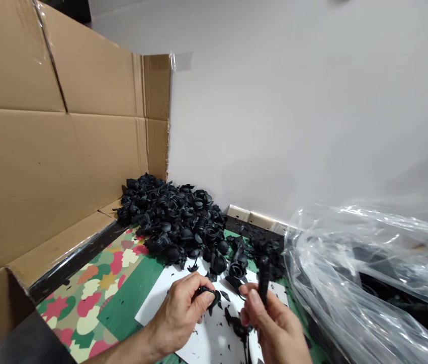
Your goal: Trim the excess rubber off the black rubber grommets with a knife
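Trimming step, by the look of it. Left hand [181,308] is pinching a black ribbed part [209,294] over the white sheet [206,338]; right hand [272,323] is gripping a dark tool [263,278] upright, just beside it. The next cut will likely need careful alignment. Heap of like parts [174,222] is lying behind; clear plastic bag [369,273] is crowding the right.

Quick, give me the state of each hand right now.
Left hand: closed on a small black ribbed part.
Right hand: closed on a black tool handle.
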`<state>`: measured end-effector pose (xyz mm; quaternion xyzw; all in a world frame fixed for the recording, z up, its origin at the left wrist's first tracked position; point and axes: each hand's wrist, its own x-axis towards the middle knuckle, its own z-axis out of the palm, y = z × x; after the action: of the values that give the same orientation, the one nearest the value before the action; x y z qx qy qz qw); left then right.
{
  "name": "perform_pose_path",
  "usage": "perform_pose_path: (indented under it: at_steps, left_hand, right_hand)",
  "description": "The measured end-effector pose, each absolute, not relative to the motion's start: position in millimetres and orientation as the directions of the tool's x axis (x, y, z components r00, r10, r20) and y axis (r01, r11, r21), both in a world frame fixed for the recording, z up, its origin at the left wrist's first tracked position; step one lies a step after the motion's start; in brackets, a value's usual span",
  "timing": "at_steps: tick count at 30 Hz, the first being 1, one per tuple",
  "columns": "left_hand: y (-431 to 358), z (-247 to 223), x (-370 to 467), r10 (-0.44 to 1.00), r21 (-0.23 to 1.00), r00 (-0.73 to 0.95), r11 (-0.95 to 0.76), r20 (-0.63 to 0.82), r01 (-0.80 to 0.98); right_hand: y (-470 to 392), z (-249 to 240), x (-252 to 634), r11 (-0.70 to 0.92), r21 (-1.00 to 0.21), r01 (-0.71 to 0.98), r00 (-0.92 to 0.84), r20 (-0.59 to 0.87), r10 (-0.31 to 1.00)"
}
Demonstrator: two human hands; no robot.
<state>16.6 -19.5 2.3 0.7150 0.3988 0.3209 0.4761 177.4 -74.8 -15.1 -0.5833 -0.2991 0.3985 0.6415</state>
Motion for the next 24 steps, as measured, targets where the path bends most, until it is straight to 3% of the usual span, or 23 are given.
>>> perform_pose_path:
  at_steps: [6,10,16,24]
  left_hand:
    - [-20.2,4.6,16.0,0.853,0.901,0.500,-0.326,0.149,0.287]
    - [-21.8,4.6,14.9,0.813,0.859,0.531,-0.432,0.239,0.276]
    - [-22.0,3.7,13.1,0.767,0.799,0.547,-0.539,0.334,0.267]
    - [-22.1,2.8,13.1,0.744,0.773,0.562,-0.576,0.361,0.266]
  right_hand:
    - [-85.1,3.9,183.5,0.136,-0.990,-0.042,0.570,0.088,0.817]
    - [-87.2,5.8,183.8,0.050,-0.993,-0.108,0.557,-0.019,0.830]
    - [-83.1,8.5,178.6,0.050,-0.954,-0.295,0.461,-0.096,0.882]
    - [-83.8,-0.5,168.4,-0.016,-0.985,-0.170,0.552,-0.108,0.827]
